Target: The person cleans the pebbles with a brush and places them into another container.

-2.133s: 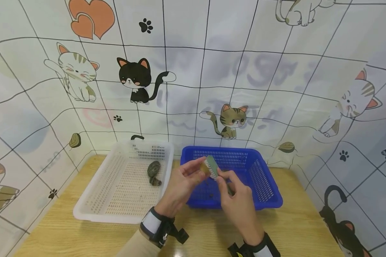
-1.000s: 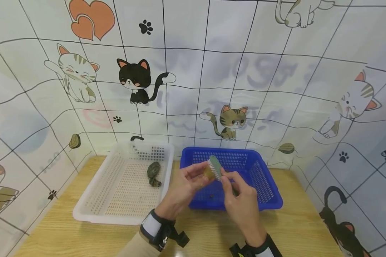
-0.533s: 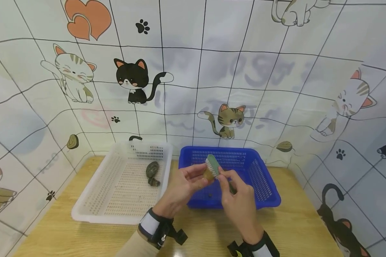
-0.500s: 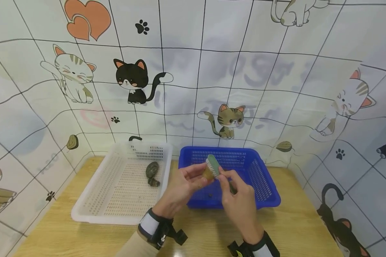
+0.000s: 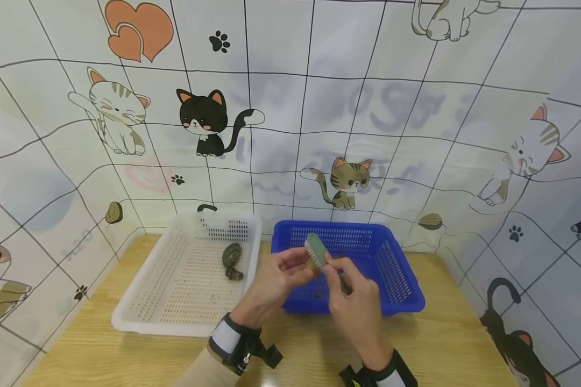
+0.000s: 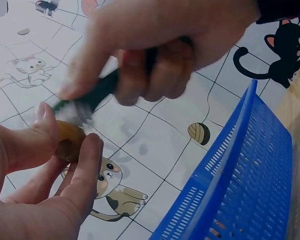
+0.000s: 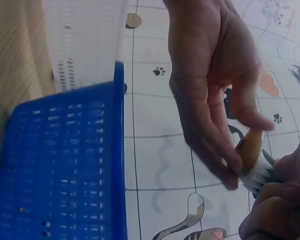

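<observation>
bristles: blurred, left-wrist view | brush handle: part-hidden by right-hand fingers

I see a plain beige sleeve on the person's left forearm, running up to a broad black wristband with a whitish panel set into it. A stubby black block juts from its right side, and a few pale flecks show on the dark part. The left hand and right hand are bare. The right wrist wears a matching black band, its whitish inset similar, with a small dark mount on the left, touched with yellow-green.
</observation>
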A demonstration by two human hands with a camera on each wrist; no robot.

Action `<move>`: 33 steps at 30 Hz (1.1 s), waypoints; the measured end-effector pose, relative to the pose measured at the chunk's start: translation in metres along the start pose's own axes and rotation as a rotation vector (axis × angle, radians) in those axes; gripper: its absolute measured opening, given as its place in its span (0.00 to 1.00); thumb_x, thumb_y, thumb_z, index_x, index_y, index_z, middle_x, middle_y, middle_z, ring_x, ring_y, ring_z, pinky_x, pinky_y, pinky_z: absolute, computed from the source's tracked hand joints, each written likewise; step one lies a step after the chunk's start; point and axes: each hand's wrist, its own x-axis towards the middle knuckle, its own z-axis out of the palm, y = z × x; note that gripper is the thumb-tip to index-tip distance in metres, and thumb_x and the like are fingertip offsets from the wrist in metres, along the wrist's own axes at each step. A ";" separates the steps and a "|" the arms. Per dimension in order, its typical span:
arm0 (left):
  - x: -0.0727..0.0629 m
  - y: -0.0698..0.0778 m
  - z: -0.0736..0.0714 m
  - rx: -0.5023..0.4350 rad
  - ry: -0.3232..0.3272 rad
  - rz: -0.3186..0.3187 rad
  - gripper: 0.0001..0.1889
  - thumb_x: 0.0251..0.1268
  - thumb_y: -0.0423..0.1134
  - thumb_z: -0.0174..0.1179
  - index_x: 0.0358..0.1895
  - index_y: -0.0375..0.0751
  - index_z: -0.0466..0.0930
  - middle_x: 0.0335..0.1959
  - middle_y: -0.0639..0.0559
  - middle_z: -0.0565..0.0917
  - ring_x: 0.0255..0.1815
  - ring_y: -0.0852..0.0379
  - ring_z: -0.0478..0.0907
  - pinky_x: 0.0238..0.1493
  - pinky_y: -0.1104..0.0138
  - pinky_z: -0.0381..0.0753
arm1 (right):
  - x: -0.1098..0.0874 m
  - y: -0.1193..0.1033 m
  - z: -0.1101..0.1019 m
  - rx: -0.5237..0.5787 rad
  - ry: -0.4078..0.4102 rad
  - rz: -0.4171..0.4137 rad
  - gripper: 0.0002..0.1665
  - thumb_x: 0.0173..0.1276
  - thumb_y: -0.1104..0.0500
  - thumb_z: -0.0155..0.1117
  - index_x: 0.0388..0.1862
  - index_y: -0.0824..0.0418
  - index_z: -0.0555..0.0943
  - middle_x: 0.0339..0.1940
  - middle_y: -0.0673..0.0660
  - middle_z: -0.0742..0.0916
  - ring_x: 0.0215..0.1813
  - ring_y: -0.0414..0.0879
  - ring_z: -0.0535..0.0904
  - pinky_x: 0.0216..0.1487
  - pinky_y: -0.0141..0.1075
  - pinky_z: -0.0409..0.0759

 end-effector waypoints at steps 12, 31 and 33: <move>-0.002 0.003 -0.003 -0.015 0.059 0.021 0.28 0.84 0.28 0.69 0.82 0.31 0.79 0.70 0.39 0.92 0.65 0.57 0.92 0.73 0.66 0.90 | -0.006 -0.005 0.005 0.032 -0.016 -0.035 0.07 0.85 0.69 0.70 0.55 0.62 0.89 0.32 0.57 0.97 0.19 0.17 0.50 0.13 0.16 0.55; -0.006 0.012 -0.007 -0.145 0.018 0.053 0.30 0.86 0.25 0.65 0.86 0.32 0.74 0.75 0.39 0.85 0.66 0.55 0.93 0.77 0.61 0.92 | -0.007 -0.011 0.006 0.153 0.011 0.009 0.13 0.87 0.71 0.67 0.62 0.60 0.89 0.16 0.43 0.75 0.17 0.19 0.54 0.12 0.17 0.57; -0.005 0.014 -0.007 -0.183 -0.002 0.060 0.31 0.86 0.23 0.64 0.86 0.31 0.73 0.79 0.38 0.80 0.70 0.53 0.91 0.79 0.59 0.91 | -0.007 -0.010 0.005 0.194 0.034 0.015 0.14 0.87 0.73 0.66 0.63 0.62 0.88 0.19 0.47 0.82 0.17 0.20 0.57 0.11 0.18 0.59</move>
